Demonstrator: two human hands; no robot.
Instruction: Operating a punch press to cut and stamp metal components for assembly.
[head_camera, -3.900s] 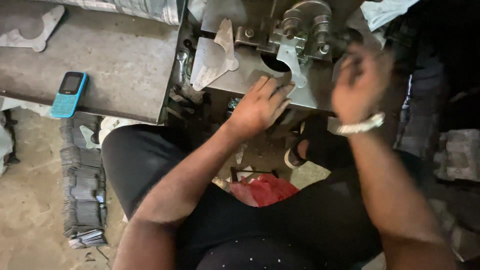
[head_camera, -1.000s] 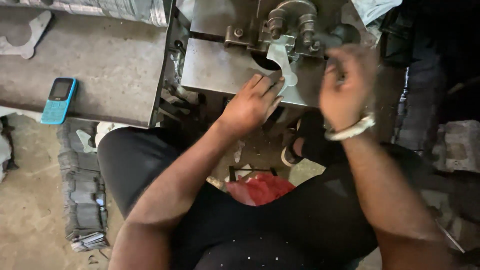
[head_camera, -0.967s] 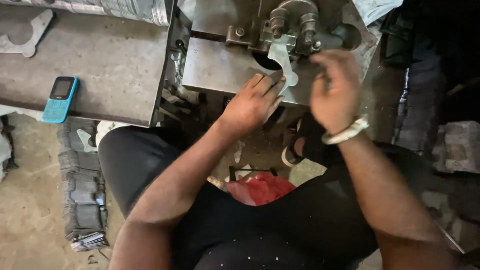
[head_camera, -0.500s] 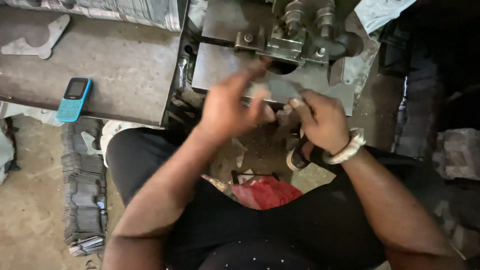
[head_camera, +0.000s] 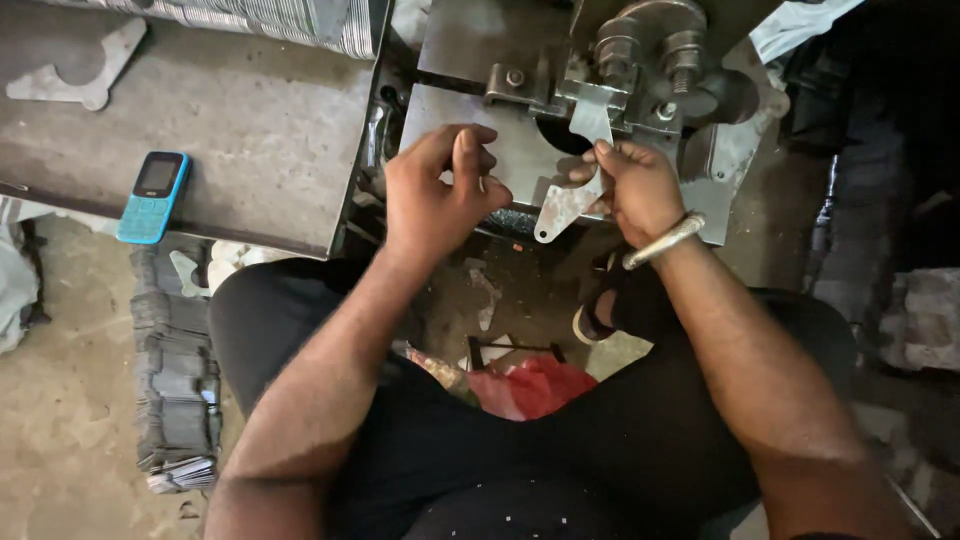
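Observation:
My right hand (head_camera: 635, 185), with a metal bangle on the wrist, grips a flat cut metal piece (head_camera: 562, 208) in front of the press machine's rollers (head_camera: 640, 50). The piece's upper end reaches up under the rollers. My left hand (head_camera: 440, 195) hovers over the machine's steel bed plate (head_camera: 455, 120), fingers loosely curled, thumb up, with nothing visible in it. The two hands are a short way apart, the metal piece between them.
A blue keypad phone (head_camera: 153, 196) lies on the steel table (head_camera: 230, 130) at left, with a cut metal blank (head_camera: 75, 78) at its far corner. A stack of metal sheets (head_camera: 175, 370) stands on the floor by my left leg. Red plastic (head_camera: 530, 385) lies between my knees.
My right hand came down from the rollers and now holds the metal piece below them. My left hand lifted off the bed plate and drew left.

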